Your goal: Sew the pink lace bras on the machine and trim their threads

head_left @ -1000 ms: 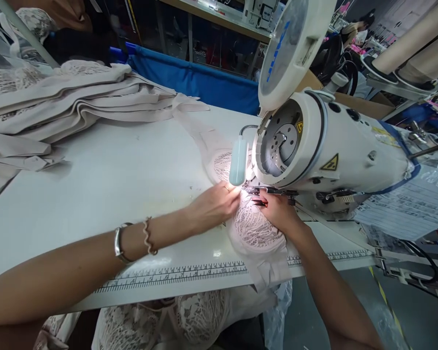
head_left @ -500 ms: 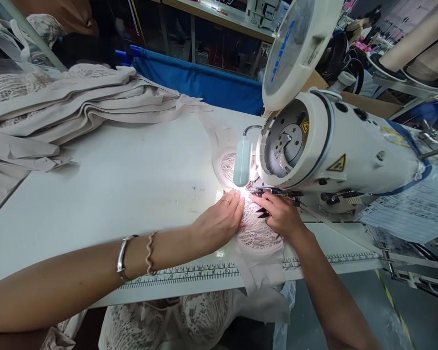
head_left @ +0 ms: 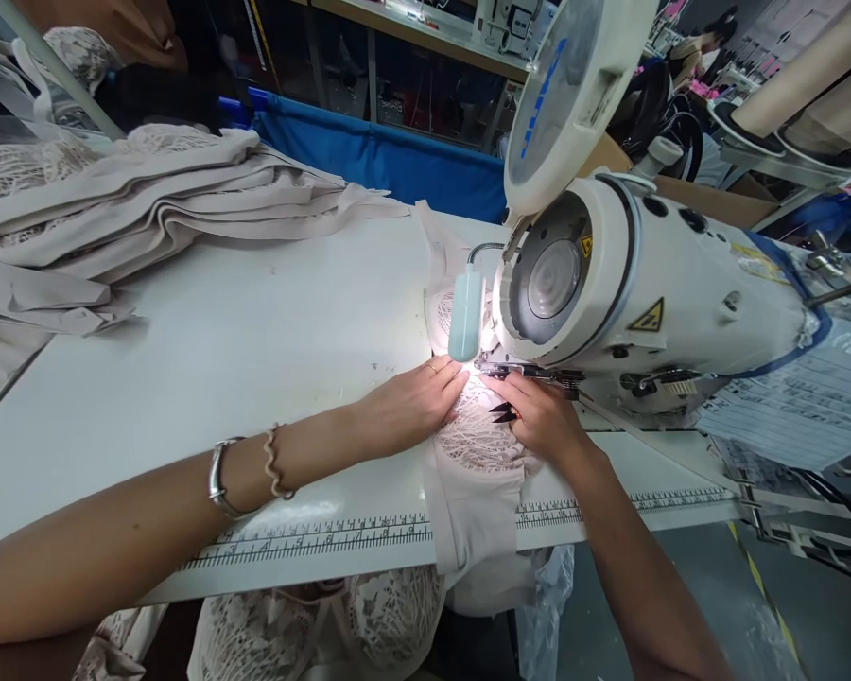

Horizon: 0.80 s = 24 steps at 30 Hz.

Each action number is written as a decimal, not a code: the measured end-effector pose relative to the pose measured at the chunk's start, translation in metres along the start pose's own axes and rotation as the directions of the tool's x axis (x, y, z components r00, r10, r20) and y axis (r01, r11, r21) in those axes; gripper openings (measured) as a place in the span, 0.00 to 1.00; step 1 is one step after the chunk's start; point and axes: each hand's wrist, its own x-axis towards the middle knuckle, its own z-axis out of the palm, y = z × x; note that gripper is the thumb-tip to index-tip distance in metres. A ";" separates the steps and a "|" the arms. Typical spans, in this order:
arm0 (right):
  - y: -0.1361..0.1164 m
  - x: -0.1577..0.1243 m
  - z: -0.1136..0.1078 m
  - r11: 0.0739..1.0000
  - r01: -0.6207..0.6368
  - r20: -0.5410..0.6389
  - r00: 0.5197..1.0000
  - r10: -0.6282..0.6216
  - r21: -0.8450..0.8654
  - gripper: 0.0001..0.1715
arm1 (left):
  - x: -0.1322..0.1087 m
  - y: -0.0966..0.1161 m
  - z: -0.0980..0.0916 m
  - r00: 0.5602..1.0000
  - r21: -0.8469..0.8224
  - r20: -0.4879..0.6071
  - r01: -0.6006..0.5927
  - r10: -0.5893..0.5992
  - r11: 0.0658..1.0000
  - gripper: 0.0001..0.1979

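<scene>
The left hand (head_left: 415, 407), at the centre of the frame, lies with its fingers extended on the bra (head_left: 478, 445), probably to flatten it beside the needle; whether the fingertips pinch any cloth, I cannot tell. The right hand (head_left: 547, 416), just right of centre, grasps the snips (head_left: 505, 413), blades pointing left over the lace, while its fingertips reach toward the cloth near the needle, perhaps so the tool needn't be put down. The bra runs top to bottom between the hands, one end hanging over the table edge (head_left: 255, 565). Above the left fingertips a lamp (head_left: 466, 314) lights the cloth, seemingly to show the stitching spot under the sewing machine (head_left: 602, 274). The pile of bras (head_left: 205, 203), upper left, seems set aside to leave working room.
</scene>
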 end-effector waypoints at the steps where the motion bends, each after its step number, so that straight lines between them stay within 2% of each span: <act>1: 0.000 0.000 0.000 1.000 0.000 -0.002 1.000 0.000 0.003 0.36 | 0.001 -0.002 -0.002 1.000 -0.025 0.003 0.001 -0.001 1.000 0.17; 5: 0.000 0.000 0.001 1.000 -0.003 -0.004 1.000 0.003 -0.003 0.36 | 0.003 -0.008 -0.008 1.000 -0.058 0.001 0.000 0.000 0.998 0.15; 12: 0.000 -0.001 0.003 1.000 -0.010 -0.006 1.000 0.010 0.016 0.35 | 0.007 -0.019 -0.018 0.999 -0.104 -0.031 -0.042 0.038 0.994 0.20; 17: -0.003 0.001 0.000 1.000 -0.016 0.006 1.000 0.016 0.018 0.33 | 0.010 -0.026 -0.017 0.997 -0.092 -0.035 -0.068 0.065 0.993 0.17; 20: -0.003 0.000 0.002 0.998 -0.047 0.028 0.999 0.046 0.049 0.33 | 0.012 -0.009 -0.011 1.000 -0.079 -0.023 0.016 -0.018 0.997 0.18; 24: 0.000 -0.004 0.005 0.984 -0.093 0.054 0.995 0.086 0.151 0.34 | 0.012 0.029 -0.002 0.989 -0.261 -0.006 0.144 -0.151 0.954 0.16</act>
